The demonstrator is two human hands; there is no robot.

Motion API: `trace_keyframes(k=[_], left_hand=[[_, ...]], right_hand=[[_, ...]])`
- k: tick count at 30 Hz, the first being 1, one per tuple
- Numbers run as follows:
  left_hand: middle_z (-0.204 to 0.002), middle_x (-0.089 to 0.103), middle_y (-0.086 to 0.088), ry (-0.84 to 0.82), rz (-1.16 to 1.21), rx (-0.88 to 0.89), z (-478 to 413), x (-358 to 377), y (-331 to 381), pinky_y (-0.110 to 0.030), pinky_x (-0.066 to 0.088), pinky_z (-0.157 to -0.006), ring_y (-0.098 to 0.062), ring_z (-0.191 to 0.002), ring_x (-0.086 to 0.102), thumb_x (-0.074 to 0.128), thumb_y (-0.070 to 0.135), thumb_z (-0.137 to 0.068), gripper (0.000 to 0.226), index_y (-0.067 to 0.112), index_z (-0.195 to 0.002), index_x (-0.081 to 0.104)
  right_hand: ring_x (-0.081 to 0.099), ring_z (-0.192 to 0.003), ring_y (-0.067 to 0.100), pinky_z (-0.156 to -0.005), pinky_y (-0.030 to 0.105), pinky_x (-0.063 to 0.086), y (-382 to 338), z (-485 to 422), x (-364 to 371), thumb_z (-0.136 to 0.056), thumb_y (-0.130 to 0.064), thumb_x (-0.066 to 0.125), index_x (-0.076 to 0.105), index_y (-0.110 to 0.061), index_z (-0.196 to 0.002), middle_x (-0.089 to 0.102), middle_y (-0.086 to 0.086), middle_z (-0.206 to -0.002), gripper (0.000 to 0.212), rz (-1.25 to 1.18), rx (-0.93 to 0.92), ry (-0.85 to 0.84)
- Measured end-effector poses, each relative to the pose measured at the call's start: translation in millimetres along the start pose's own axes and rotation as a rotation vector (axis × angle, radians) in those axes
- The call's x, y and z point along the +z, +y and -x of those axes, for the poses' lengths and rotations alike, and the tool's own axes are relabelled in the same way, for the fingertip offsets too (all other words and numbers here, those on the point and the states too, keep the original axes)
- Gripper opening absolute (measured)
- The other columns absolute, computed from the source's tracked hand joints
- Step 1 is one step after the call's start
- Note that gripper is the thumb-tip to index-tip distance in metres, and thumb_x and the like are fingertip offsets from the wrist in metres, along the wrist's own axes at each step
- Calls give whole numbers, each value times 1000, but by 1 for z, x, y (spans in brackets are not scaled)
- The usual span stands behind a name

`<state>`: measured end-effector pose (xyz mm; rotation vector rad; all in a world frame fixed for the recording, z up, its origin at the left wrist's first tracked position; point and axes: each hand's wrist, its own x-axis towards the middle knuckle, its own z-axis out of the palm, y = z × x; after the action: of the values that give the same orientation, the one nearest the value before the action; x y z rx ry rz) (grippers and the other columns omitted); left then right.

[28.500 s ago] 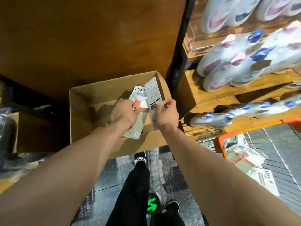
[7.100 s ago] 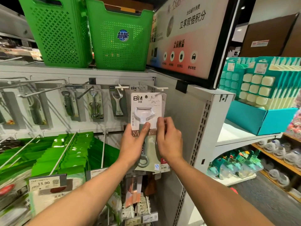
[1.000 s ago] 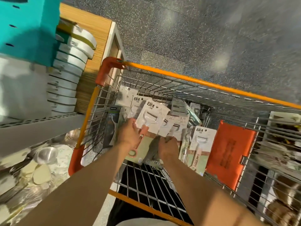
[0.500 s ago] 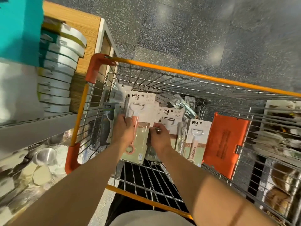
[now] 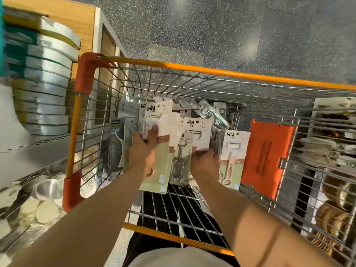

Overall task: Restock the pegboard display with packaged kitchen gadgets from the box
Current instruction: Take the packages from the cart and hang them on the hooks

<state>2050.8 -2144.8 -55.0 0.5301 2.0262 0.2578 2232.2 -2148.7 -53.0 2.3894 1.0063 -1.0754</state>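
Note:
I look down into an orange-rimmed wire cart [image 5: 212, 71] full of carded kitchen gadgets. My left hand [image 5: 143, 149] grips a small stack of peeler packs [image 5: 157, 120], white and green cards marked BM, thumb across the front. My right hand [image 5: 204, 162] pinches the lower edge of another BM peeler pack [image 5: 198, 132]. Between my hands lies a packaged corkscrew [image 5: 180, 162]. One more peeler pack [image 5: 232, 157] leans to the right of my right hand.
A dark carded gadget [image 5: 115, 143] stands against the cart's left wall. The orange child-seat flap [image 5: 265, 158] hangs at the right. Shelves with stacked white and green goods [image 5: 42, 83] sit left; grey speckled floor [image 5: 231, 31] lies beyond the cart.
My left hand has drawn its packs up and closer to me. My right hand has shifted right and taken the lower edge of another peeler pack.

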Motion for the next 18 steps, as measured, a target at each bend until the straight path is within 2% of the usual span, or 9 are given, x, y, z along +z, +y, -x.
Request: trace_keyframes(k=[4,9,11,12,13,15,16,18], left_hand=[[-104,69,-14,-110,48,-39,-1,1,0,-28,44,-56,-16,-66,62,51,80,-90,90,12,-148,36],[-95,62,4,-106,2,-63,2,0,4,-27,44,-60,-16,-75,64,49,77,-95,88,13,-152,32],[-103,65,2,-90,2,-60,4,-3,4,-34,53,-71,-22,-84,68,49,81,-92,95,13,-155,31],[-113,66,1,-84,21,-67,5,-5,6,-39,56,-82,-24,-94,68,49,84,-90,100,12,-157,30],[-124,65,-1,-78,34,-68,5,-6,7,-43,55,-95,-26,-104,66,48,88,-86,107,12,-159,29],[-138,62,-7,-60,80,-58,16,-15,15,-51,51,-106,-33,-121,63,47,95,-77,115,14,-158,31],[-135,63,-7,-49,107,-55,21,-18,18,-51,50,-107,-33,-122,62,49,94,-78,111,15,-154,36],[-122,66,-4,-26,156,-47,36,-27,27,-47,50,-103,-31,-114,63,52,89,-83,95,16,-144,45]], right_hand=[[64,-108,36,-91,43,57,-6,-6,0,-98,-23,59,52,-6,-127,65,14,-117,34,-73,9,23],[61,-91,29,-82,34,52,-8,-7,-2,-103,-19,46,58,-5,-118,62,15,-116,23,-112,-105,57],[62,-89,28,-82,41,57,-11,1,-8,-104,-17,43,52,-11,-108,62,13,-109,12,-145,-120,90],[63,-87,28,-77,45,59,-12,4,-13,-105,-17,41,48,-16,-103,62,10,-101,7,-169,-120,119],[63,-82,28,-69,43,57,-12,6,-16,-106,-17,40,44,-19,-100,62,7,-93,7,-191,-113,147],[58,-73,27,-53,29,40,-16,17,-29,-109,-22,37,40,-20,-99,56,1,-78,10,-200,-133,177],[55,-70,26,-50,26,31,-18,23,-36,-110,-25,36,40,-20,-99,53,-1,-73,13,-215,-149,184],[52,-70,24,-51,26,28,-24,37,-50,-111,-27,35,42,-18,-100,50,-5,-71,16,-265,-203,188]])
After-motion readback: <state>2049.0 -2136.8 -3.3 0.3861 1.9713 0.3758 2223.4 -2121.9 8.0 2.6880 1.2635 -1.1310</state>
